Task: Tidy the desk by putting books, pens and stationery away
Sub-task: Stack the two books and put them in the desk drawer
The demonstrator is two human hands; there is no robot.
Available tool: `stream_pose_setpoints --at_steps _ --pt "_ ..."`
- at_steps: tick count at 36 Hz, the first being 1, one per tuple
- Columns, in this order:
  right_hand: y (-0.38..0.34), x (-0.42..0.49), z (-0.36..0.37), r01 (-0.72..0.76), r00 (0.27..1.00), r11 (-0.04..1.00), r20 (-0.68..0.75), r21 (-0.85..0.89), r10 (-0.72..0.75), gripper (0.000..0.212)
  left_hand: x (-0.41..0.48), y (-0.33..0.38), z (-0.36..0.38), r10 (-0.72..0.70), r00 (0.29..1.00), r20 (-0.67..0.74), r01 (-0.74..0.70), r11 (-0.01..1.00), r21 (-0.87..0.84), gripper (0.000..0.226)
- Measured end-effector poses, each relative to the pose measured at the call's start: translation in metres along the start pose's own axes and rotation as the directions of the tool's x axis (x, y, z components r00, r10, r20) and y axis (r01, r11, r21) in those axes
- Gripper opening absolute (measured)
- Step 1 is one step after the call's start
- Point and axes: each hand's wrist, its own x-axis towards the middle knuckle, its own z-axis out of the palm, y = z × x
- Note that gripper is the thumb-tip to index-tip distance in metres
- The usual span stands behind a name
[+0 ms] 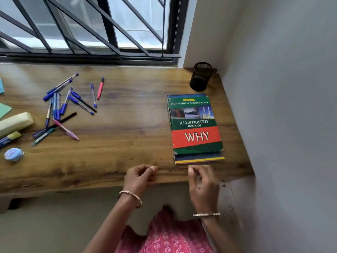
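Brown wood-grain surface [127, 136] under a barred window [82, 33].

Far right corner: black mesh pen cup [201, 76], upright, close to the wall.

Just in front of the cup, not touching it: stack of books [196, 125], lying flat along the right side. Top one is a green-and-red hardback, cover reads "Illustrated Book of WHY". Blue book with a yellow edge [199, 159] shows beneath it at the near end.

Left part: loose scatter of blue ballpoint pens [58, 105], several crossing. Pink marker [100, 88] lies a little apart, to the right of the scatter, beside one more blue pen. Black pen [63, 118] and lilac-pink pen [66, 129] cross at the near end.

Further left: pale yellow pouch [15, 123], round blue lidded tin [14, 154], green paper sheet [4, 110] cut by the frame.

Left hand [141, 175] at the near edge of the surface; grip loosely curled, nothing in it.

Right hand [203, 185] just short of the stack's near end, apart from it, blurred; grip loosely curled, nothing in it.
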Motion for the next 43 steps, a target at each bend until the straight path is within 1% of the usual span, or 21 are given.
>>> stream_pose_setpoints --at_steps 2,3,5,6,7,9,10,12,14,16,18,20,21,23,25,27,30,32,34,38,43 --pt "-0.006 -0.041 0.012 -0.057 0.996 0.998 0.064 0.035 0.054 0.011 -0.013 -0.016 -0.016 -0.077 0.995 0.058 0.081 0.993 -0.084 0.018" --pt "-0.006 -0.06 0.02 -0.115 0.99 0.992 0.089 0.05 0.11 0.01 -0.019 -0.025 -0.022 -0.114 0.989 0.093 0.125 0.984 -0.124 0.021" --pt "-0.006 -0.09 0.034 -0.314 0.943 0.946 0.144 0.084 0.3 0.014 -0.028 -0.045 -0.035 -0.186 0.967 0.173 0.214 0.964 -0.161 0.025" --pt "-0.005 -0.101 0.041 -0.447 0.887 0.889 0.182 0.101 0.425 0.016 -0.03 -0.058 -0.041 -0.22 0.956 0.195 0.254 0.952 -0.17 0.026" --pt "-0.003 -0.109 0.048 -0.584 0.802 0.804 0.231 0.115 0.55 0.019 -0.03 -0.072 -0.047 -0.26 0.945 0.198 0.298 0.934 -0.197 0.026" --pt "0.003 -0.117 0.062 -0.801 0.592 0.582 0.332 0.142 0.734 0.022 -0.025 -0.099 -0.057 -0.36 0.92 0.152 0.391 0.867 -0.308 0.026" --pt "0.006 -0.117 0.07 -0.868 0.493 0.47 0.382 0.161 0.782 0.023 -0.019 -0.112 -0.062 -0.408 0.903 0.137 0.428 0.817 -0.386 0.026" --pt "0.015 -0.115 0.087 -0.936 0.349 0.282 0.477 0.209 0.807 0.023 -0.002 -0.132 -0.071 -0.469 0.87 0.153 0.471 0.697 -0.541 0.026" --pt "0.025 -0.109 0.105 -0.957 0.252 0.11 0.581 0.269 0.774 0.029 0.021 -0.151 -0.082 -0.499 0.846 0.185 0.478 0.56 -0.676 0.032" --pt "0.032 -0.098 0.12 -0.941 0.177 -0.075 0.67 0.329 0.721 0.034 0.042 -0.161 -0.091 -0.506 0.842 0.187 0.459 0.489 -0.742 0.043" --pt "0.039 -0.087 0.133 -0.875 0.126 -0.273 0.731 0.401 0.67 0.043 0.06 -0.165 -0.097 -0.498 0.846 0.19 0.433 0.437 -0.788 0.057" --pt "0.042 -0.077 0.142 -0.776 0.108 -0.426 0.764 0.464 0.636 0.059 0.072 -0.163 -0.101 -0.47 0.86 0.199 0.407 0.398 -0.822 0.064" --pt "0.043 -0.072 0.147 -0.737 0.112 -0.471 0.774 0.485 0.623 0.063 0.076 -0.162 -0.102 -0.445 0.874 0.196 0.386 0.389 -0.837 0.065" --pt "0.043 -0.064 0.153 -0.674 0.133 -0.523 0.782 0.522 0.609 0.066 0.085 -0.163 -0.103 -0.392 0.906 0.156 0.315 0.383 -0.868 0.064" --pt "0.044 -0.06 0.16 -0.603 0.171 -0.561 0.779 0.567 0.604 0.061 0.091 -0.162 -0.105 -0.382 0.92 0.087 0.248 0.397 -0.884 0.064" --pt "0.045 -0.057 0.166 -0.549 0.222 -0.576 0.769 0.606 0.599 0.054 0.094 -0.161 -0.104 -0.379 0.917 0.123 0.256 0.324 -0.911 0.061" --pt "0.043 -0.06 0.176 -0.546 0.243 -0.545 0.743 0.637 0.624 0.05 0.091 -0.162 -0.104 -0.37 0.918 0.144 0.266 0.303 -0.915 0.064" --pt "0.04 -0.066 0.179 -0.565 0.235 -0.522 0.731 0.639 0.641 0.06 0.088 -0.166 -0.103 -0.347 0.924 0.159 0.267 0.291 -0.919 0.067" --pt "0.037 -0.072 0.177 -0.577 0.261 -0.496 0.722 0.649 0.641 0.065 0.085 -0.167 -0.104 -0.341 0.926 0.164 0.271 0.297 -0.916 0.069" --pt "0.035 -0.075 0.169 -0.632 0.31 -0.418 0.707 0.653 0.636 0.063 0.08 -0.161 -0.105 -0.339 0.926 0.166 0.279 0.32 -0.905 0.074" --pt "0.036 -0.072 0.167 -0.695 0.327 -0.349 0.709 0.629 0.625 0.058 0.076 -0.158 -0.107 -0.353 0.923 0.156 0.283 0.347 -0.894 0.077"
